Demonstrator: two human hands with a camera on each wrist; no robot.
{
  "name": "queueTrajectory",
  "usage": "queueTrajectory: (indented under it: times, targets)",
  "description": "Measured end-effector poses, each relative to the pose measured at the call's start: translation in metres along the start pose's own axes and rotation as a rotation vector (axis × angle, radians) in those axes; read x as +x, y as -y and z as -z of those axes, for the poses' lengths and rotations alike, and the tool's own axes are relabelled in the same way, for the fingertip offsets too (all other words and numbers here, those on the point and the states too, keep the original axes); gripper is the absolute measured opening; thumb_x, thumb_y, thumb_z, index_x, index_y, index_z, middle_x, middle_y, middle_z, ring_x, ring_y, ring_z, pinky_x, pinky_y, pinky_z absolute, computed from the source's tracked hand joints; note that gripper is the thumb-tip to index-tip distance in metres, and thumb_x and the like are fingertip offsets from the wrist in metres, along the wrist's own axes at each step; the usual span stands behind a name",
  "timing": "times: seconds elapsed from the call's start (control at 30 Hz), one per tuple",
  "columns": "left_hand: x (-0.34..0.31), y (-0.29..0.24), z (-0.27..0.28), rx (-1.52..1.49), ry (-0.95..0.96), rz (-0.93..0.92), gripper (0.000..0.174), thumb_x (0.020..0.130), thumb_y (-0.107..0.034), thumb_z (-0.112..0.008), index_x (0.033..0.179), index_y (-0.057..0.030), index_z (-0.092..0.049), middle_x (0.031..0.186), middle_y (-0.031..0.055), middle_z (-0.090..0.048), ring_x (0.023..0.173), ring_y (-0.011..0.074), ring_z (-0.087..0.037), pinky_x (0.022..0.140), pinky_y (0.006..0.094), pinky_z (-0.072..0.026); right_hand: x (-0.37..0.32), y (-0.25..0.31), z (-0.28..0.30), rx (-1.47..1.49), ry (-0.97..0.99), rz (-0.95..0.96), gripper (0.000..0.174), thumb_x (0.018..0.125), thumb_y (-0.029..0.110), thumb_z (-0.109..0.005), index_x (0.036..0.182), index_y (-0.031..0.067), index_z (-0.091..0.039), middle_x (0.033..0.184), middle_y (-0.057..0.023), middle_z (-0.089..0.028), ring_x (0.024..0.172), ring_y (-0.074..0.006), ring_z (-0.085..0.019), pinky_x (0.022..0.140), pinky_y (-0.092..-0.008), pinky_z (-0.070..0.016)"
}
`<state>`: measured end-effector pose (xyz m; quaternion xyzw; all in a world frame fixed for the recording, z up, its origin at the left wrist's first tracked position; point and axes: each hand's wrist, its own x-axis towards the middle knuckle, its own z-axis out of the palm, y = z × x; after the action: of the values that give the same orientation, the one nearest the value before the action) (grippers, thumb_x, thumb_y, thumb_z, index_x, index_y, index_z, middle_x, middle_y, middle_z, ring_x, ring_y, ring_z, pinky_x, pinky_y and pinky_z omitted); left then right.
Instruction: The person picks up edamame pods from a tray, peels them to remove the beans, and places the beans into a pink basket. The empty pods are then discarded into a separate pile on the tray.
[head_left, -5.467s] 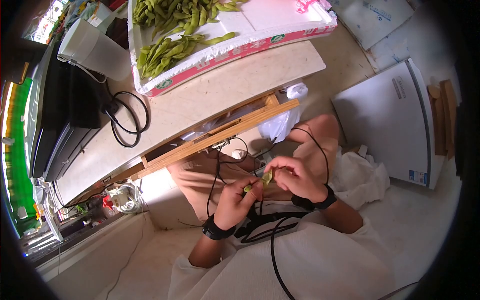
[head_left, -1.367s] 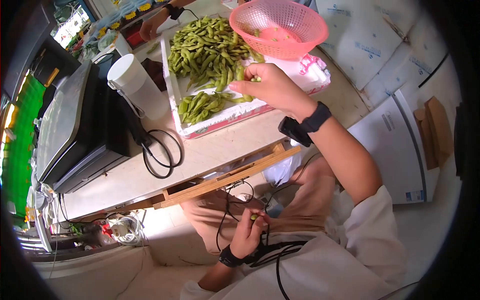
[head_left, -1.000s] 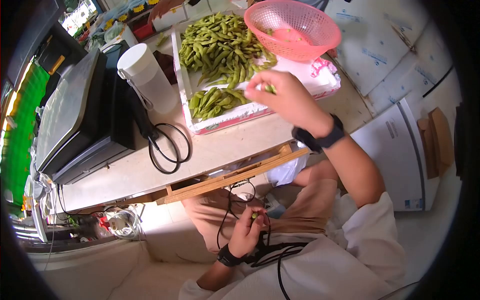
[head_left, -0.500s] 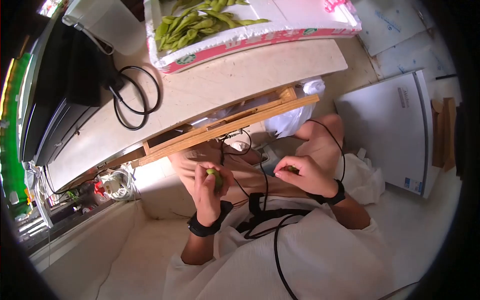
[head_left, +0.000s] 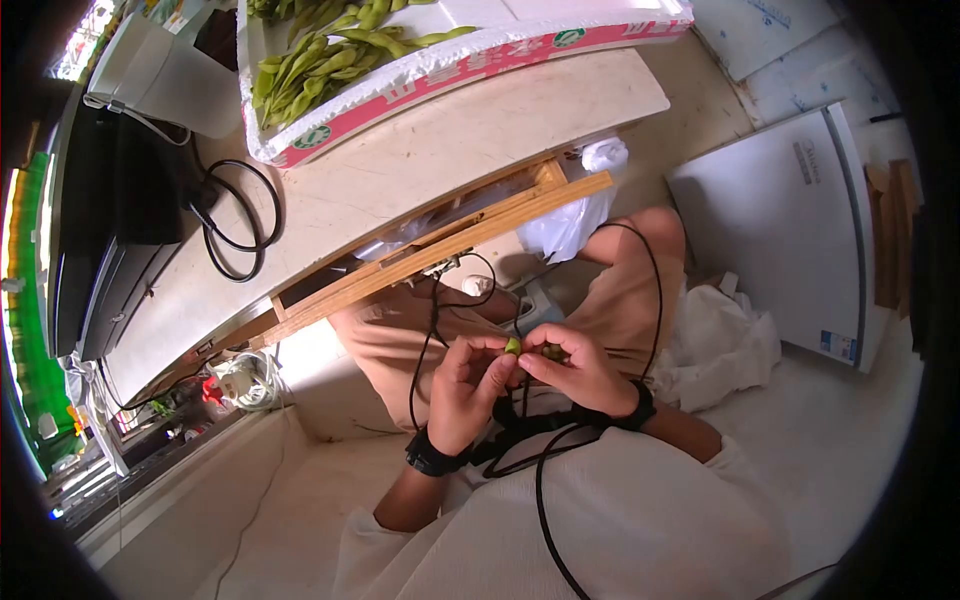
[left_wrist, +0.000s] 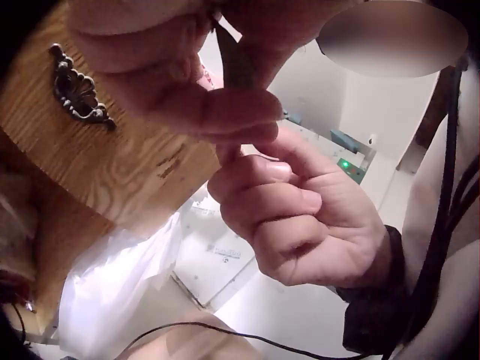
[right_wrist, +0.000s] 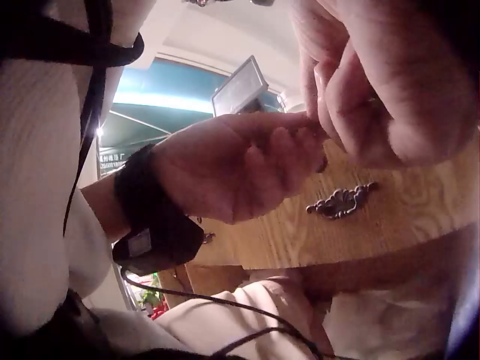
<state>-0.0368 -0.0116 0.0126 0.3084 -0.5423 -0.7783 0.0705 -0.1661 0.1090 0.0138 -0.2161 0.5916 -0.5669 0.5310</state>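
In the head view both hands meet above the lap, fingertips close together. My left hand (head_left: 462, 392) pinches a green soybean pod (head_left: 513, 346) between thumb and fingers. My right hand (head_left: 585, 378) brings its thumb and forefinger to that same pod, and more green (head_left: 552, 353) shows inside its curled fingers. From the left wrist, the pod looks like a dark sliver (left_wrist: 236, 64) under the left fingers, with the right hand (left_wrist: 292, 217) just below. The right wrist view has the left hand (right_wrist: 240, 169) reaching to the right fingers, which hide the pod.
A foam tray (head_left: 480, 68) with pods (head_left: 325, 70) stands on the tabletop (head_left: 450, 145). Below the edge juts a wooden drawer (head_left: 440, 262), with a white plastic bag (head_left: 565, 228) by it. A white cup (head_left: 170, 85), a black cable loop (head_left: 245, 225) and a small fridge (head_left: 775, 235) surround the seat.
The right hand, earlier over the tray near the pink basket, has come back to the lap and met the left hand at the pod. The head view has tipped down; the basket is out of view.
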Motion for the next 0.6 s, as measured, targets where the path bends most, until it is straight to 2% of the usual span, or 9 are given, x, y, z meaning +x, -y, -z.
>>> queueTrajectory:
  times: [0.07, 0.13, 0.3, 0.47, 0.6]
  targets:
    - [0.001, 0.0, -0.001, -0.067, -0.028, -0.022, 0.019, 0.089, -0.005, -0.059, 0.106, 0.0009, -0.052, 0.09, 0.0059, -0.063, 0.075, 0.0078, -0.059, 0.064, 0.02, -0.0489, 0.0, -0.001, 0.0, 0.07, 0.004, -0.023, 0.016, 0.09, 0.01, -0.058, 0.1, -0.0022, -0.055, 0.087, -0.0008, -0.058, 0.08, -0.004, -0.053, 0.069, -0.0191, -0.0462]
    - [0.001, -0.002, -0.004, -0.066, -0.035, -0.035, 0.018, 0.089, -0.004, -0.059, 0.105, 0.0012, -0.053, 0.09, 0.0059, -0.063, 0.077, 0.0084, -0.06, 0.066, 0.0207, -0.05, 0.0, 0.001, -0.001, 0.088, -0.07, -0.037, 0.017, 0.09, 0.01, -0.059, 0.1, -0.0027, -0.055, 0.088, -0.0004, -0.058, 0.08, -0.003, -0.053, 0.067, -0.0179, -0.0457]
    - [0.001, 0.003, -0.004, -0.02, -0.038, -0.05, 0.016, 0.087, -0.002, -0.061, 0.101, 0.0021, -0.055, 0.09, 0.0065, -0.064, 0.078, 0.0102, -0.062, 0.07, 0.0223, -0.0521, 0.0, 0.0, 0.006, 0.019, -0.042, -0.017, 0.015, 0.09, 0.009, -0.058, 0.099, -0.0025, -0.056, 0.087, -0.0001, -0.058, 0.078, -0.0023, -0.051, 0.065, -0.0177, -0.0451]
    - [0.001, 0.01, -0.003, -0.029, -0.014, -0.12, 0.013, 0.086, -0.004, -0.063, 0.097, 0.0006, -0.059, 0.088, 0.0062, -0.065, 0.071, 0.0081, -0.059, 0.061, 0.0212, -0.0494, -0.001, -0.004, 0.008, 0.029, -0.06, -0.001, 0.011, 0.09, 0.008, -0.059, 0.095, -0.0011, -0.057, 0.082, 0.0016, -0.056, 0.074, -0.0011, -0.049, 0.061, -0.0169, -0.0431]
    - [0.003, 0.007, -0.002, -0.118, 0.028, -0.062, 0.012, 0.087, -0.006, -0.063, 0.097, -0.0005, -0.06, 0.086, 0.0059, -0.065, 0.068, 0.0074, -0.057, 0.059, 0.0204, -0.047, -0.003, -0.002, 0.006, 0.12, -0.072, -0.032, 0.006, 0.088, 0.005, -0.058, 0.089, 0.0004, -0.055, 0.079, 0.0037, -0.053, 0.068, 0.0002, -0.045, 0.057, -0.0169, -0.0394]
